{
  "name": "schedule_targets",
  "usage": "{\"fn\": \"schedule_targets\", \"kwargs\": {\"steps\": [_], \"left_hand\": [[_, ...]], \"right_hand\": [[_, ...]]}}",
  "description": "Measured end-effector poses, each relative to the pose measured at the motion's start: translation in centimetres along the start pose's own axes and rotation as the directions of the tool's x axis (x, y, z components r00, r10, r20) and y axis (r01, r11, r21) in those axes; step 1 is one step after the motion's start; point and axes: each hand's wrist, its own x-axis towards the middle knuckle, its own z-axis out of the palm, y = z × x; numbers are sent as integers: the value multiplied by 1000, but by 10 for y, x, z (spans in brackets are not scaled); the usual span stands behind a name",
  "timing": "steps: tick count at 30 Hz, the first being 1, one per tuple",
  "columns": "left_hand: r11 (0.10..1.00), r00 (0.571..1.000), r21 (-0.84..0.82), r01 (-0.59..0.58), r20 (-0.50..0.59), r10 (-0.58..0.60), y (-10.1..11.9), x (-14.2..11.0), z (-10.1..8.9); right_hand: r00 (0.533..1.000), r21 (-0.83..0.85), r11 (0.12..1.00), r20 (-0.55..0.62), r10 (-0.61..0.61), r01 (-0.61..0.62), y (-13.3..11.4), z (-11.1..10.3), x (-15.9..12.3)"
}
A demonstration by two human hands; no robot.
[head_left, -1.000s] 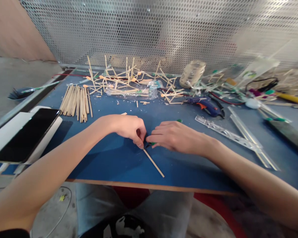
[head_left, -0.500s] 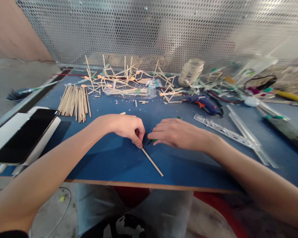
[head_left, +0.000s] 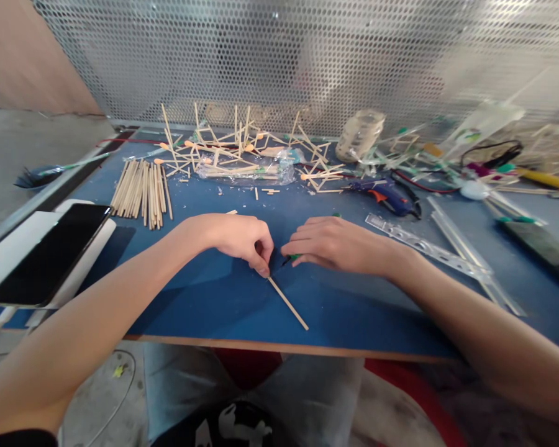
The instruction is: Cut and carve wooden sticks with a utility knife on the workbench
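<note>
A thin wooden stick (head_left: 289, 304) lies slanted on the blue tabletop, its lower end pointing towards the front edge. My left hand (head_left: 245, 241) pinches the upper end of this stick between thumb and forefinger. Just to the right, my right hand (head_left: 328, 245) is closed around a small green-handled tool (head_left: 295, 256) with a thin dark tip. Most of the tool is covered by my fingers, so its exact kind cannot be made out. Its tip points towards the pinched end of the stick, a little apart from it.
At the left lie a bundle of wooden sticks (head_left: 142, 192) and a black phone (head_left: 49, 254). Joined stick pieces and a plastic bag (head_left: 246, 171) line the back. A blue glue gun (head_left: 386, 195), a jar (head_left: 361, 135) and a clear slotted strip (head_left: 423, 245) are on the right.
My right hand has drawn slightly right and up, taking the tool's tip a little away from the stick. My left hand keeps its pinch nearly in place.
</note>
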Motion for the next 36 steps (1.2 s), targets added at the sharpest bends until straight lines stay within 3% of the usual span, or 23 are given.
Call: {"fn": "schedule_targets", "kwargs": {"steps": [25, 36], "left_hand": [[1000, 999, -23, 15, 46, -14, -3, 2, -1], [999, 999, -41, 24, 41, -22, -2, 1, 0]], "right_hand": [[1000, 38, 999, -7, -12, 12, -2, 2, 1], [1000, -29, 1000, 15, 3, -3, -4, -1, 2]]}}
